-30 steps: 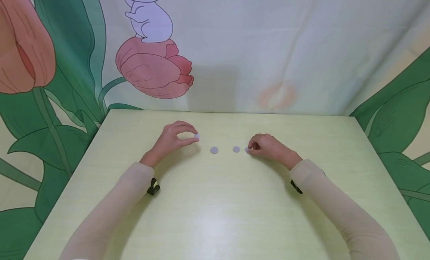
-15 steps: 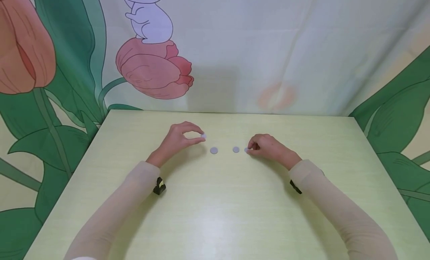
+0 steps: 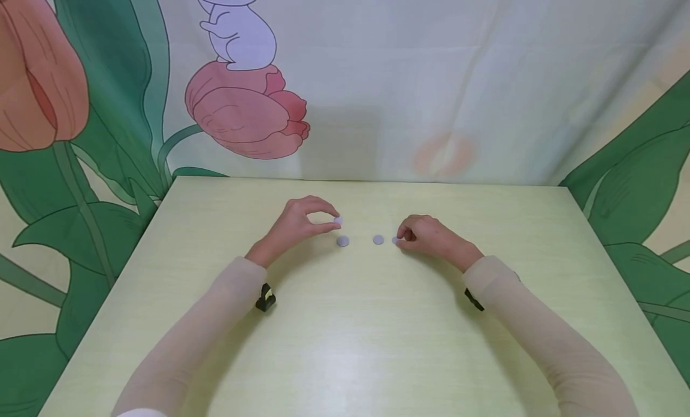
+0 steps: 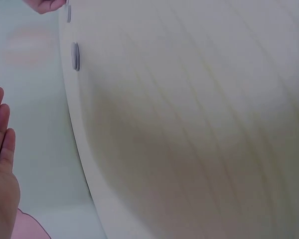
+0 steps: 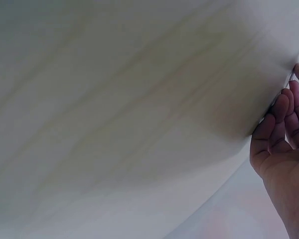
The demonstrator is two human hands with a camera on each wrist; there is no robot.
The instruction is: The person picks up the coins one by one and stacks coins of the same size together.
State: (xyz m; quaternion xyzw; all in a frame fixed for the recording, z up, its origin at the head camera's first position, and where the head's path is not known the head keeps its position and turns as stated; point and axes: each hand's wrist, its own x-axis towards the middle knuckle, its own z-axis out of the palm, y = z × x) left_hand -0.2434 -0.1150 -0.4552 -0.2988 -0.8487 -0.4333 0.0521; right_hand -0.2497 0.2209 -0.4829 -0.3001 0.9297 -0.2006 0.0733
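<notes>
My left hand (image 3: 302, 220) pinches a small pale lilac disc (image 3: 338, 220) between thumb and fingertips, above the table. Just below that disc, another round lilac disc (image 3: 342, 241) lies on the tabletop; the left wrist view shows it as layered, like a small stack (image 4: 75, 56). A third disc (image 3: 378, 239) lies to its right. At the right end of this row, my right hand (image 3: 431, 234) pinches one more disc (image 3: 396, 241), low at the table surface and partly covered by the fingers. In the right wrist view, the curled fingers (image 5: 279, 119) rest against the tabletop.
The pale wooden table (image 3: 345, 321) spreads out under both arms. Its far edge meets a hanging cloth (image 3: 485, 93) printed with flowers, leaves and a white animal. A small black device (image 3: 266, 298) hangs under the left wrist, another (image 3: 474, 299) under the right.
My left hand has moved to the right with its disc, from left of the nearest tabletop disc to just above it. The right hand and the tabletop discs stay where they were.
</notes>
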